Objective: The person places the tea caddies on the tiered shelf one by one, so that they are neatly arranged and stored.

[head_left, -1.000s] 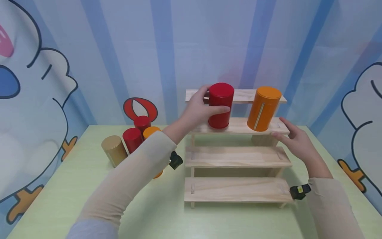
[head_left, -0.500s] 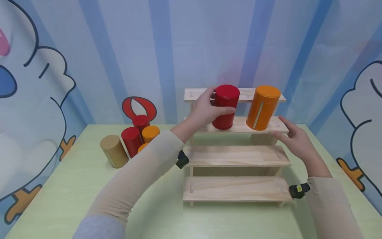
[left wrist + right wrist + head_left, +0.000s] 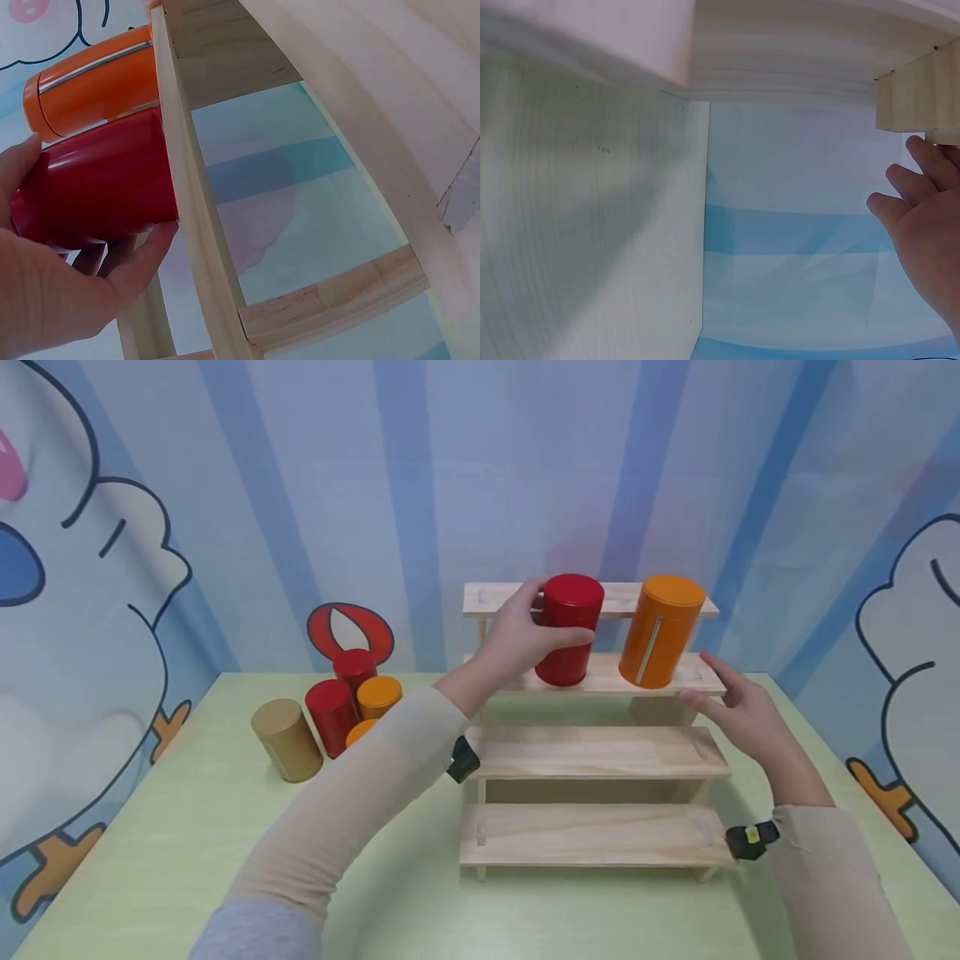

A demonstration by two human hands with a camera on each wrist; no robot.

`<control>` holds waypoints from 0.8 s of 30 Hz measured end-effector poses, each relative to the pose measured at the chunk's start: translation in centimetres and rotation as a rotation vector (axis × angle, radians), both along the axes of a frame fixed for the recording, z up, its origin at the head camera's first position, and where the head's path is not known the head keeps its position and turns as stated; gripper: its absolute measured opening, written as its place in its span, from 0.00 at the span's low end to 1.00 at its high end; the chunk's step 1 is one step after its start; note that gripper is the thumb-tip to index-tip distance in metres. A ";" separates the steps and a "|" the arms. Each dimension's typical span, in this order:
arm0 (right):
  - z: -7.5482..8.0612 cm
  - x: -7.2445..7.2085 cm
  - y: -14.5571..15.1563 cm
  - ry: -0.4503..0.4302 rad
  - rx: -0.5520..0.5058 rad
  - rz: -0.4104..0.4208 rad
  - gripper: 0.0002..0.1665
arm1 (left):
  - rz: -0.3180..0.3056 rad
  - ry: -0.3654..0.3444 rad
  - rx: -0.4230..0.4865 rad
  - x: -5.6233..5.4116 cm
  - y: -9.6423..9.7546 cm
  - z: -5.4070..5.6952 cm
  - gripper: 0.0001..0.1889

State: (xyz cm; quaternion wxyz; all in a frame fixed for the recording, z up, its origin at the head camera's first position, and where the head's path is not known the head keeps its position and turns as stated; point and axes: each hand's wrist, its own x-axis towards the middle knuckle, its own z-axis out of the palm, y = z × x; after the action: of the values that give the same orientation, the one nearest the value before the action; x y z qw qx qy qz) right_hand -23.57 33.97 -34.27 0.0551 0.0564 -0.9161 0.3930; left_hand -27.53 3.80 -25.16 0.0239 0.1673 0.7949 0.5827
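Observation:
My left hand (image 3: 517, 639) grips a red cylindrical tin (image 3: 568, 631), thumb across its near side and fingers behind. The tin stands upright on the second-highest board of a stepped wooden shelf (image 3: 600, 752); in the left wrist view the red tin (image 3: 97, 180) meets the board's edge. To its right, slightly apart, an orange tin (image 3: 662, 631) with a pale vertical strip stands on the same board. My right hand (image 3: 750, 718) holds the right end of that board between thumb and index finger. In the right wrist view, the other fingers (image 3: 911, 184) sit loosely beside the wood.
On the pale green table (image 3: 150, 852), left of the shelf, a gold tin (image 3: 287, 741), red tins (image 3: 332, 718) and orange tins (image 3: 379, 695) stand close together, partly behind the left sleeve. A striped blue curtain (image 3: 330, 485) with cartoon figures hangs behind.
My left hand has slid the red tin a little to the right along the board, towards the orange tin, then has stayed nearly still. The right hand keeps its place.

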 end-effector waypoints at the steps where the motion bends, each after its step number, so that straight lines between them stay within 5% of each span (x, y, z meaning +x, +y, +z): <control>1: 0.0 0.0 0.0 -0.001 0.001 0.000 0.48 | 0.001 -0.003 -0.002 0.0 0.0 0.0 0.35; 24: -0.1 -0.4 -0.2 -0.011 0.005 -0.001 0.49 | 0.013 -0.010 -0.008 -0.4 0.0 -0.4 0.40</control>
State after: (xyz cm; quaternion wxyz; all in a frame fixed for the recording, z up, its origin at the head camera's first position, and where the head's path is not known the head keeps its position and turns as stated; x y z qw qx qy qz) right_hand -23.98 33.73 -34.37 0.0500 0.0541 -0.9174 0.3911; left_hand -27.94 3.76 -25.55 0.0249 0.1589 0.7981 0.5807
